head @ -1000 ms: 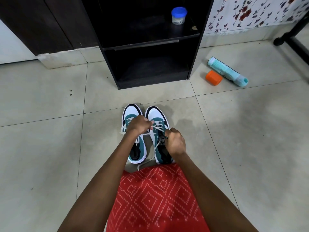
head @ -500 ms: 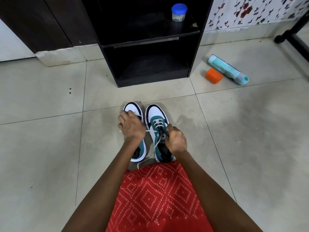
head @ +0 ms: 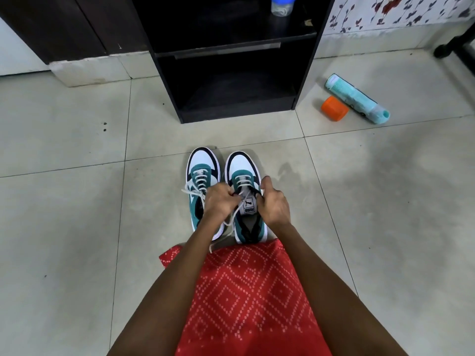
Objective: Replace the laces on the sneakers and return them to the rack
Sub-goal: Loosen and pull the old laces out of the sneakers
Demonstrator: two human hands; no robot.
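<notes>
- A person crouched on a pale tiled floor (head: 77, 227) works on a pair of teal, white and black Puma sneakers standing side by side, toes pointing at a black shoe rack (head: 305, 73).
- Both hands meet over the right sneaker (head: 241, 163). The left hand (head: 218, 201) is curled, pinching its white lace (head: 243, 179) at the top eyelets, just above the tongue label (head: 248, 205).
- The right hand (head: 273, 204), thumb raised and fingers curled in, pinches the same lace at the eyelets on the shoe's outer side.
- A loose run of that lace trails from under the left hand, down between the two shoes to the floor by the hem of a red patterned garment (head: 244, 291).
- The left sneaker (head: 203, 160) stands just beside its mate, partly covered by the left wrist; its own lace (head: 199, 176) is threaded, with loops spilling off its outer side.
- Both sneakers sit on the floor near the rack's open front, neither on a shelf.
- A clear jar with a blue lid (head: 282, 5) stands on the rack's upper shelf.
- To the right of the rack, a teal bottle (head: 354, 97) lies on its side on the floor, an orange cap (head: 334, 108) just beside it.
- Floral wallpaper (head: 398, 11) covers the wall behind.
</notes>
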